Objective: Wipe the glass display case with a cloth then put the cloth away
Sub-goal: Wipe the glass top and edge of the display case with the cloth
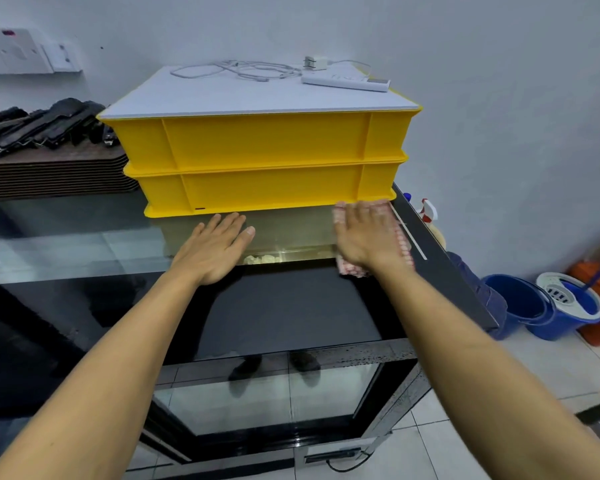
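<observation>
Left hand [215,247]: laid palm down on the glass top of the display case [274,313], fingers straight and slightly spread, thumb out to the right. It holds nothing. The fingertips lie just short of the lower yellow crate.

Right hand [364,237]: pressed flat on the cloth [404,245], fingers straight and close together, tips at the foot of the same crate. The cloth, pale with a red pattern, lies spread under the palm on the glass near the case's right edge; its border shows right of the little finger and below the wrist.

Surface: dark glass top with a black frame, showing the reflection of the person's arms. Through the glass between the two thumbs, a lit shelf with some pale lumps; what they are cannot be told.

Beyond the fingertips: two yellow crates [264,164] stacked on the case, a white board [243,93] over the upper one. On the board, a coiled white cable [236,70], a plug [315,62] and a white power strip [345,81].

Left of the left hand: a stack of brown trays [49,174] with black straps [39,123] heaped on top; above them a wall switch plate [14,51].

Right of the right hand: a spray bottle [428,209] beside the case, then on the tiled floor [551,368] a blue bucket [516,303] and a blue mop bucket [572,303]. The wall [499,98] is plain pale grey.
</observation>
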Tool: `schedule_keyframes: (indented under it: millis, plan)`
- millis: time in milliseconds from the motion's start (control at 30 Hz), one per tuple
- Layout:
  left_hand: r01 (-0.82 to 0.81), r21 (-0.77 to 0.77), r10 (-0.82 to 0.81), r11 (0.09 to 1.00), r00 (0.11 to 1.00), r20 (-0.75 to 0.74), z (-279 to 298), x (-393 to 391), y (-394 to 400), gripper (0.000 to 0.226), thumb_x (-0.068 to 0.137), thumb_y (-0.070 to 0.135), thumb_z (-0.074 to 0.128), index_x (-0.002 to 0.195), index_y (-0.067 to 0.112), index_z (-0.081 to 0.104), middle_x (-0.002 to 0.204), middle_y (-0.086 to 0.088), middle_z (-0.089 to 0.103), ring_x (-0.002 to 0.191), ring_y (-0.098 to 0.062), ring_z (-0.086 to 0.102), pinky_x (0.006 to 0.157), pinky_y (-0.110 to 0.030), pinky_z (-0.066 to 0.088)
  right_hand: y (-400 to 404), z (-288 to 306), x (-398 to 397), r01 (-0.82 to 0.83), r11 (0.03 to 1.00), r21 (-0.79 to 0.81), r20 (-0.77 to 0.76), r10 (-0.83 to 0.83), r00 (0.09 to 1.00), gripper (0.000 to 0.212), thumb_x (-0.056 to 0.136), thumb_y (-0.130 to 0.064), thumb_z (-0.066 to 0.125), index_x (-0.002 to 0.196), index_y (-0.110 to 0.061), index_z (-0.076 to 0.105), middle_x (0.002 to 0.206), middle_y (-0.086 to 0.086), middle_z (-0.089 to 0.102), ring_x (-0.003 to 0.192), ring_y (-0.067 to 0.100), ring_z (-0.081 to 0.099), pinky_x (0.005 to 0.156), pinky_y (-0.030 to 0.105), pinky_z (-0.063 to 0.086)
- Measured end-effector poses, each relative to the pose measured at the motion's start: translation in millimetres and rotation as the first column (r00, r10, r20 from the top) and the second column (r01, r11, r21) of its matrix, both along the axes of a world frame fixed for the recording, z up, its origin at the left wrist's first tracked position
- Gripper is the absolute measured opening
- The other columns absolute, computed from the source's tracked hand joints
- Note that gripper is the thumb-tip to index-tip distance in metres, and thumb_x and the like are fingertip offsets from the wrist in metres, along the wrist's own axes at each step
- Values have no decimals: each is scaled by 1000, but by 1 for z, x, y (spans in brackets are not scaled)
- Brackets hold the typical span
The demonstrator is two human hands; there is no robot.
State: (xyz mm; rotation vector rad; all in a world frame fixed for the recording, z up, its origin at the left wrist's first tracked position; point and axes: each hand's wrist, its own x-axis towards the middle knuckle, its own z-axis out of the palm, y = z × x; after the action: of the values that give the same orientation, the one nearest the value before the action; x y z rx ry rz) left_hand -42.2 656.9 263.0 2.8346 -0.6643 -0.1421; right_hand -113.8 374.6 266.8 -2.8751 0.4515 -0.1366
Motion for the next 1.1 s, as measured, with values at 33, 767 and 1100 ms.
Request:
schedule_keyframes:
  millis: [33, 767, 1100]
  plan:
    - [-1, -9, 1, 1000, 1000, -9, 0, 0, 0, 72, 105, 65, 1, 167, 31, 4, 174, 13, -4, 160, -11, -8, 130, -40, -4, 30, 0, -1, -76, 997, 18, 15, 76, 997, 67, 109, -44, 10, 163, -6, 20, 170, 21, 21, 157, 34, 19, 129, 49, 10]
    - [22, -29, -23, 999, 1000, -22, -3, -2, 6, 75, 101, 65, -8, 167, 31, 3, 174, 13, -5, 160, -10, -7, 130, -38, -4, 137, -7, -84, -366, 931, 14, 28, 365, 931, 69, 105, -46, 8, 167, -15, 16, 175, 9, 10, 161, 28, 5, 130, 42, -4]
    - [21, -15, -21, 1000, 1000, -11, -5, -4, 7, 80, 99, 73, -6, 167, 31, 2, 173, 14, -8, 160, -11, -10, 130, -41, -4, -61, 3, -138, 54, 998, -13, -18, -54, 998, 65, 110, -50, 5, 166, -21, 18, 174, 6, 16, 160, 21, 12, 131, 41, 1]
